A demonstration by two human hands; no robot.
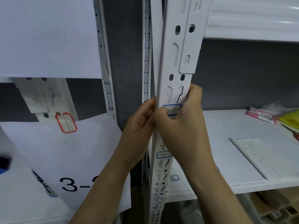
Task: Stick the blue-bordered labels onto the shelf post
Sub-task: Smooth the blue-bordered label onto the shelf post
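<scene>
Left hand [142, 118] clamps shelf post [177, 81] at 9 o'clock, right hand [182, 126] wraps it too, and the thumb should smooth the blue-bordered label [174, 109] flat, centre outward.

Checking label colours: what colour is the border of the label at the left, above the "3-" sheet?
Red; the label shows best in the head view.

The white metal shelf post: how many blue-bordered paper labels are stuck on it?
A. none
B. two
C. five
B: on the white metal shelf post, one blue-bordered paper label lies under the right hand's thumb, and a second blue-bordered label sits lower down.
</scene>
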